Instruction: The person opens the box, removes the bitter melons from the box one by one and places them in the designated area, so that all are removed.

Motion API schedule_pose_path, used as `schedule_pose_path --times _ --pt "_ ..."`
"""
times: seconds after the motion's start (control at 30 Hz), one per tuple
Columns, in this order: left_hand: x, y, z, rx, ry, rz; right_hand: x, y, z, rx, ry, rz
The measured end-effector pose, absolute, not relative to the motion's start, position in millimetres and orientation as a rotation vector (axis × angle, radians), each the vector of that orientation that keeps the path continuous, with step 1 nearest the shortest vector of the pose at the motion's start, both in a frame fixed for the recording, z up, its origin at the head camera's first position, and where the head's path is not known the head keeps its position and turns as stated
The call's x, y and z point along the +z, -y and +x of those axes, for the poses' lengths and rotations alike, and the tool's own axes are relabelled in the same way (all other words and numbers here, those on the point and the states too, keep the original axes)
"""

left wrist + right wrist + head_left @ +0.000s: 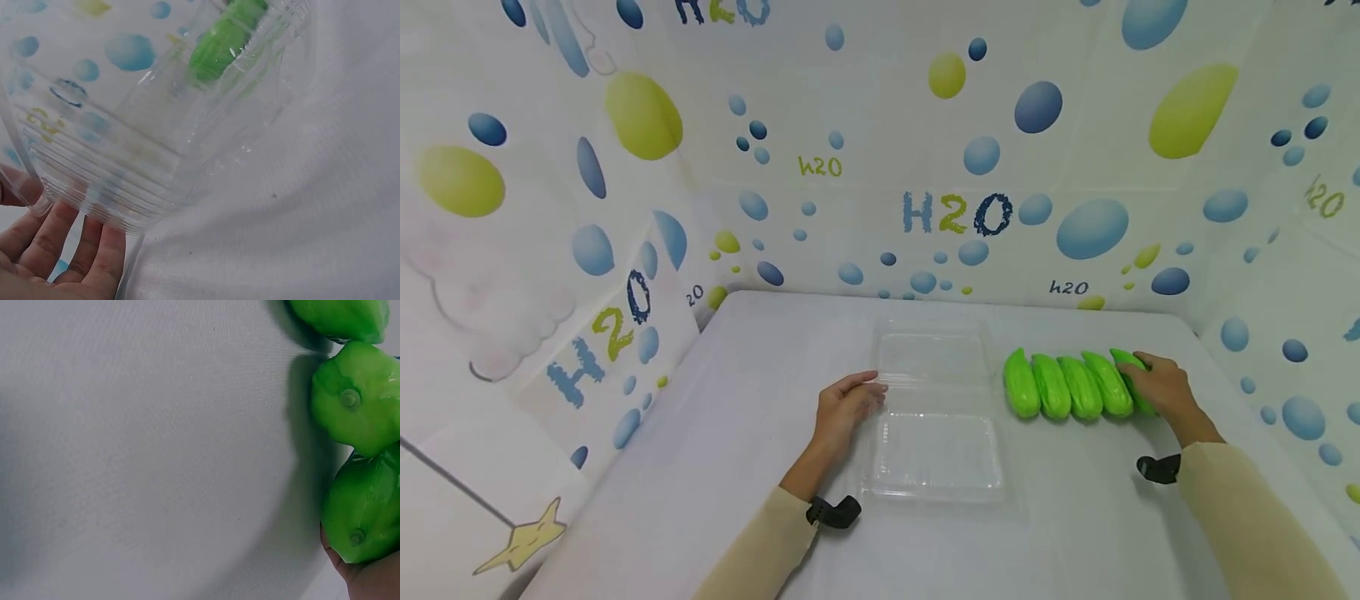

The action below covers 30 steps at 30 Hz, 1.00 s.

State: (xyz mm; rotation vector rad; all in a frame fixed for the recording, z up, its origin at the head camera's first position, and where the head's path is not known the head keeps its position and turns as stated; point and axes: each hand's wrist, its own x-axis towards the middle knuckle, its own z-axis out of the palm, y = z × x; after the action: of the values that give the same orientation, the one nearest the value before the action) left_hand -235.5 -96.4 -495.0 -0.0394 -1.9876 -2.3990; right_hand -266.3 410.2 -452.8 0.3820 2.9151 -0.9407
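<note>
A clear plastic clamshell box (940, 454) lies unfolded on the white table, its two halves one behind the other. My left hand (842, 410) is at the box's left side near the hinge. In the left wrist view, its fingers (51, 240) touch the ridged plastic edge, loosely extended. To the right of the box, several glossy green gourd-like vegetables (1081, 388) lie side by side in a row. My right hand (1165, 387) grips the rightmost green vegetable (362, 509), thumb and fingers around its sides, while it stays against its neighbour (356, 399).
A white cloth covers the table (745, 367). Behind it and along the sides hangs a white curtain (865, 108) printed with blue and yellow-green bubbles and H2O lettering. Each wrist carries a black band with a small camera (838, 512).
</note>
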Motion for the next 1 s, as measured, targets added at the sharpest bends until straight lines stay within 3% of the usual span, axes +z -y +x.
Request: schedule_pose_path --times 1.0 --pt "-495.6 97.5 -235.8 -2.402 1.961 -0.091 -462.4 -410.6 -264.4 -0.951 -2.950 0.413"
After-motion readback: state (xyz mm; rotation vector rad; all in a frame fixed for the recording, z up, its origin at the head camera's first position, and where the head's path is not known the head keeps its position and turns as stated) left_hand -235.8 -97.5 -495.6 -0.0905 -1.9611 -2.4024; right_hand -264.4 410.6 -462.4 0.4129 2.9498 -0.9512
